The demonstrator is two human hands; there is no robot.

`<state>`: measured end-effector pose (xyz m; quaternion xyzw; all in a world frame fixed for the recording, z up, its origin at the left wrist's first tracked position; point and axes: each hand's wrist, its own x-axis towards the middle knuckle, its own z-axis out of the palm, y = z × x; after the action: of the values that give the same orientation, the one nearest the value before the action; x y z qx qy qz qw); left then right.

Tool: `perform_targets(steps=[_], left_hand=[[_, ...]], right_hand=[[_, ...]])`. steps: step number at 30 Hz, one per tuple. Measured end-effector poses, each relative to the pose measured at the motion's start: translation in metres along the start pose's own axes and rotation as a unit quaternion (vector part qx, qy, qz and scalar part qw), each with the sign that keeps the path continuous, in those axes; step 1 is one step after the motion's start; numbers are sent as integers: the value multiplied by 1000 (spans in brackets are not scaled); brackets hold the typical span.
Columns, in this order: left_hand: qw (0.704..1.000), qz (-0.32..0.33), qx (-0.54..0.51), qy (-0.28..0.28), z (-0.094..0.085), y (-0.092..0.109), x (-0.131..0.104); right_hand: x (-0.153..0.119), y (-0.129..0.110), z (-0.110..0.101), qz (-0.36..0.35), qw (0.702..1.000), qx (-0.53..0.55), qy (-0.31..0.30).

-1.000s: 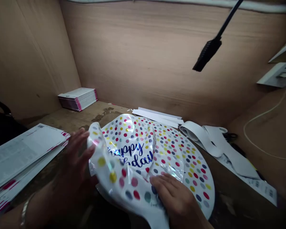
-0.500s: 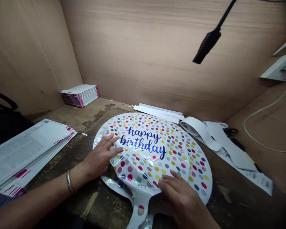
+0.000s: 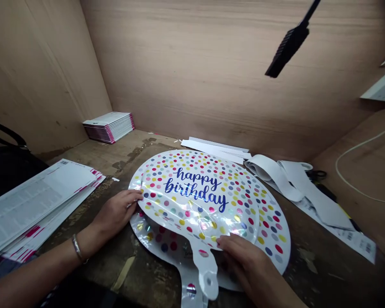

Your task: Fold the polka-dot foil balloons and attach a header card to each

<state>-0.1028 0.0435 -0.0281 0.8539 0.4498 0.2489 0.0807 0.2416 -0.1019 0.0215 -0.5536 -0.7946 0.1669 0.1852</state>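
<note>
Head view, top balloon (image 3: pixel 199 201) flat, neck toward the person, left hand (image 3: pixel 117 211) and right hand (image 3: pixel 244 261) pinching its edges.

a worn, stained brown wooden tabletop (image 3: pixel 308 265) carries flat polka-dot foil balloons (image 3: pixel 269 231), a fanned pile of white printed leaflets (image 3: pixel 35 201) at left, a neat pink-edged booklet stack (image 3: pixel 109 126) in the far corner, white paper strips (image 3: pixel 218 149), and curled white backing paper (image 3: pixel 276 175).
</note>
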Motion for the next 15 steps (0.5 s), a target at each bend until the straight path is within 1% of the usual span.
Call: perform_targets(steps=[3,7,9,11,15], left_hand=[[999,-8,-16,37,2,6,6],[990,36,-73,119,-4,24,10],[983,62,-90,150,-7,29,10],[982,87,-91,140,-8,25,7],[992,104,-40,61,-13,8,-2]], right_hand=[[-1,1,3,-20,1000,-6,22],[-9,6,2,-2,999,-2,44],[-14,11,-1,18,998,0,61],[-19,16,-2,30,997,6,74],[-23,19,-2,17,997,15,69]])
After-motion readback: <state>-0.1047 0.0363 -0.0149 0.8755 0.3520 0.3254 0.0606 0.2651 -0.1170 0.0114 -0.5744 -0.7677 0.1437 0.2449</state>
